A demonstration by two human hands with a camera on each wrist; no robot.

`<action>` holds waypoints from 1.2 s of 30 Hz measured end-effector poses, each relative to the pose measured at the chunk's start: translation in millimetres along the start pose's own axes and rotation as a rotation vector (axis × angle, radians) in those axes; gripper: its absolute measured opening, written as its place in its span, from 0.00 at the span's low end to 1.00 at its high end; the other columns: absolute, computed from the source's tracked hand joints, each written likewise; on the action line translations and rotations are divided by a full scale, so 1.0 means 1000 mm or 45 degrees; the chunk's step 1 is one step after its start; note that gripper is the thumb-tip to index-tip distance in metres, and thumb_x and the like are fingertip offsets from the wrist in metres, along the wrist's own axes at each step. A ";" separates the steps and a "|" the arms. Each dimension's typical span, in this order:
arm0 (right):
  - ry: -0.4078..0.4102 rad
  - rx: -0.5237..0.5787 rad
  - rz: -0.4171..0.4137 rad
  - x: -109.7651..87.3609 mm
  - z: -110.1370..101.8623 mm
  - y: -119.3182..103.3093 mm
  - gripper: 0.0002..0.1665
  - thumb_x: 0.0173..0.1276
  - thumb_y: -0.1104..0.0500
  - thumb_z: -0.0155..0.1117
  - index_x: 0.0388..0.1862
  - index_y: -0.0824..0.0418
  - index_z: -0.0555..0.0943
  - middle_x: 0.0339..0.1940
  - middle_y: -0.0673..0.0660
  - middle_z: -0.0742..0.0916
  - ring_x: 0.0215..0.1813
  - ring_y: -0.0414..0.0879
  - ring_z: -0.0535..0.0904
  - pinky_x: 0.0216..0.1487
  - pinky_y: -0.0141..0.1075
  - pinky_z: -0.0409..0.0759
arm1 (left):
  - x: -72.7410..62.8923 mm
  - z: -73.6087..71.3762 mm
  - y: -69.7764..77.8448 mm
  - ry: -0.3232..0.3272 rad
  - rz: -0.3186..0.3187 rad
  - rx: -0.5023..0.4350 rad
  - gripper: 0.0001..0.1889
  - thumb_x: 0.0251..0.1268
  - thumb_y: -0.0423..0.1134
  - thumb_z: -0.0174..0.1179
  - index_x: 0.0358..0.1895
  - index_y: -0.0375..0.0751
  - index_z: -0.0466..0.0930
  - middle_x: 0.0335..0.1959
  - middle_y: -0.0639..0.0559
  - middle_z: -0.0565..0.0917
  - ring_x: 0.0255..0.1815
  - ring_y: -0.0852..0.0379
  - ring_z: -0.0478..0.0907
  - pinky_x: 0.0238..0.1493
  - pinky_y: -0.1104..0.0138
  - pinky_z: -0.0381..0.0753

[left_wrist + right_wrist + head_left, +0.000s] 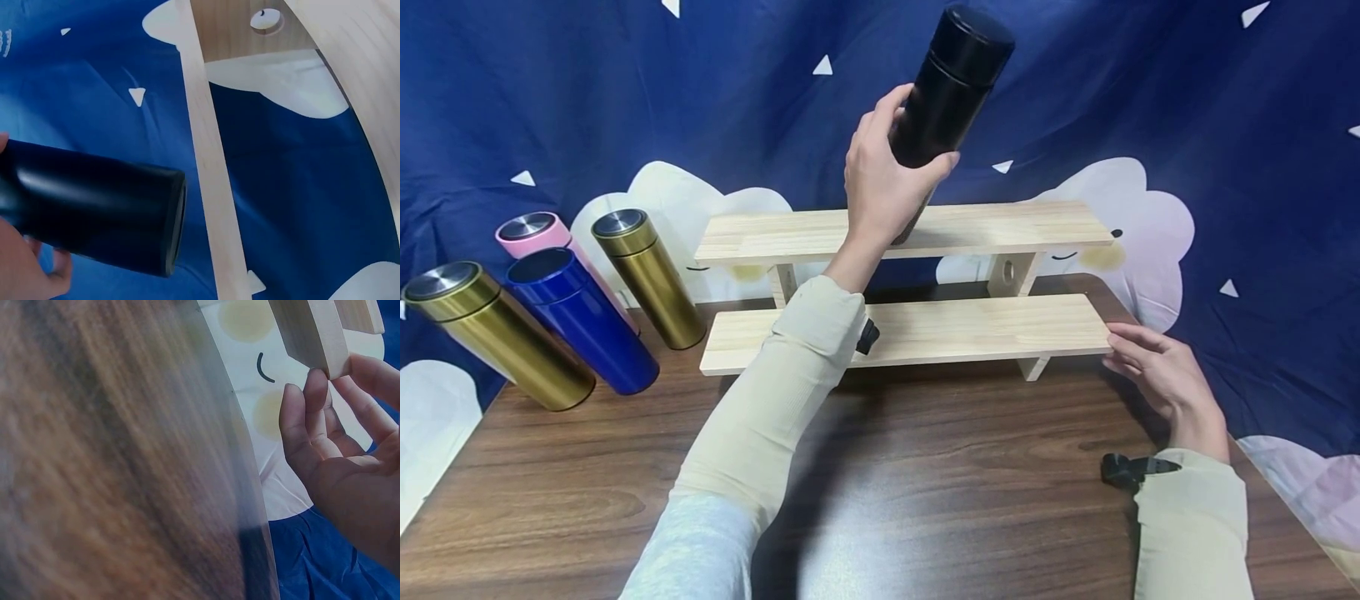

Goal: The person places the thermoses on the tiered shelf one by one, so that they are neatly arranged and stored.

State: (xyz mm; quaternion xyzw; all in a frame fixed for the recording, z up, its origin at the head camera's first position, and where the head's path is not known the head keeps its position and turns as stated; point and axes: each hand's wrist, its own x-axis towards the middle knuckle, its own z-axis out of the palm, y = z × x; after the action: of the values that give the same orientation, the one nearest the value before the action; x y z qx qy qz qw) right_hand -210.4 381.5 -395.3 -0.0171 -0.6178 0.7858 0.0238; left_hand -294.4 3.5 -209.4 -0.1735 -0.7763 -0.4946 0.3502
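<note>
A black thermos bottle (946,92) is tilted above the upper shelf of a two-tier wooden rack (1015,227). My left hand (883,171) grips it round the body, thumb on the near side. In the left wrist view the bottle's base (177,225) shows close beside the shelf edge (215,187), with blue cloth behind it. My right hand (1168,379) pinches the right end of the lower shelf (985,327). The right wrist view shows the thumb and fingertips (317,381) at the corner of that board (325,344).
On the left of the brown table (970,483) stand a pink bottle (531,232), a blue bottle (587,321), a gold bottle (651,279) and another gold one (501,337). A blue curtain (737,83) with white clouds hangs behind the rack.
</note>
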 end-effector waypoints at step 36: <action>-0.008 -0.019 -0.010 -0.002 -0.001 0.001 0.10 0.68 0.69 0.68 0.43 0.56 0.90 0.37 0.50 0.90 0.38 0.39 0.86 0.43 0.32 0.84 | 0.017 0.025 -0.015 0.078 -0.345 -0.178 0.40 0.51 0.50 0.78 0.69 0.50 0.72 0.55 0.52 0.80 0.51 0.59 0.76 0.50 0.69 0.72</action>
State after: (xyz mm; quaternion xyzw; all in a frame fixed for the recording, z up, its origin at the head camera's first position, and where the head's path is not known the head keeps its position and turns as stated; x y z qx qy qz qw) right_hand -207.9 381.7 -396.3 -0.0123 -0.6238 0.7811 0.0246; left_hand -324.7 17.7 -213.1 -0.0760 -0.7452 -0.5951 0.2911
